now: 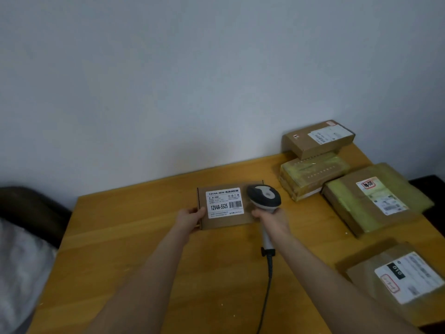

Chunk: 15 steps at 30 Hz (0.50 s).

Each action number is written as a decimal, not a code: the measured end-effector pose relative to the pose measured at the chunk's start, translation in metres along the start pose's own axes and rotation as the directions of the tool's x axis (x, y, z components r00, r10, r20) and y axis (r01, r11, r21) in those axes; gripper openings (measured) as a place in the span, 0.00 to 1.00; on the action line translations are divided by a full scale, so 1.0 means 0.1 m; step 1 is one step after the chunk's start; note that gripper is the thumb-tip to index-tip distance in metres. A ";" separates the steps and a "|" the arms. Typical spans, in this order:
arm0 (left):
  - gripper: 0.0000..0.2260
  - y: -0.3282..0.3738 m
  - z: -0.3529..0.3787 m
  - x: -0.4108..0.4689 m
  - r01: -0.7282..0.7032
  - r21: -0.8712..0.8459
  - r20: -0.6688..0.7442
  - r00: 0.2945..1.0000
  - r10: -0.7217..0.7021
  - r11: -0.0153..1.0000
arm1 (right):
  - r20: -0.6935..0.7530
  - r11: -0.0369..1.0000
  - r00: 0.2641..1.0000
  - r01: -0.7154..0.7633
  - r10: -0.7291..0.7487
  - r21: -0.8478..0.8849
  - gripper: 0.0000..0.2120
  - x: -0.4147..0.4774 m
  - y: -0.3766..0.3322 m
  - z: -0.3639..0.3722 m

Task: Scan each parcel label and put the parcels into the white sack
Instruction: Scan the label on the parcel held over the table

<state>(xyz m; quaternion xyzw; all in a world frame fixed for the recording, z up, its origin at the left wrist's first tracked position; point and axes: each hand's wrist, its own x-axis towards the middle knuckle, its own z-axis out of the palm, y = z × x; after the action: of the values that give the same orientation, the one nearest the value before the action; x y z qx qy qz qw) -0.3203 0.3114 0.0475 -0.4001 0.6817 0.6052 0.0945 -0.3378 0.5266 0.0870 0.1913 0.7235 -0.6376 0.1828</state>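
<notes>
White cloth (pixel 21 273), maybe the sack, lies far left beside the wooden table (pixel 144 237). The left hand (pixel 190 219) grips the left edge of the flat brown parcel (pixel 226 224) on the table; the right hand (pixel 274 219) is wrapped round the scanner (pixel 265 196), whose head hangs over the parcel's right end. If the head covers the barcode (pixel 235 204) or tilts wrongly, the scan may fail.

The wooden table (pixel 144 261) in front of me is yellow-brown, with long boards running across it. Behind the table's far edge rises a plain pale wall (pixel 168 80). Off the table's left side I see a dark rounded piece of furniture (pixel 29 206). Past the table's right edge sits a dark shape (pixel 431 189) I cannot make out.
</notes>
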 end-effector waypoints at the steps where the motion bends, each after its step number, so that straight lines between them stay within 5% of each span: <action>1: 0.21 0.00 -0.02 -0.14 -0.032 -0.009 -0.015 0.999 0.032 0.999 | -0.010 1.000 1.000 0.023 -0.023 -0.003 0.11 -0.17 0.02 0.00; 4: 0.19 -0.07 -0.15 -0.56 -0.123 -0.019 -0.054 0.991 0.122 0.992 | 0.047 1.000 0.999 0.019 -0.019 0.012 0.05 -0.70 0.14 -0.01; 15: 0.19 -0.46 -0.87 -1.48 -0.254 -0.042 -0.146 0.958 0.245 0.966 | 0.133 0.995 0.989 0.074 -0.065 -0.069 0.09 -2.16 0.51 0.24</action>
<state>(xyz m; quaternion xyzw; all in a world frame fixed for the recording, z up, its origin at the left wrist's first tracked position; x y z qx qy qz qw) -0.1614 0.2986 0.1257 -0.3549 0.7129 0.6033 -0.0425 -0.1260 0.4995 0.1508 0.1169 0.7393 -0.6275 0.2144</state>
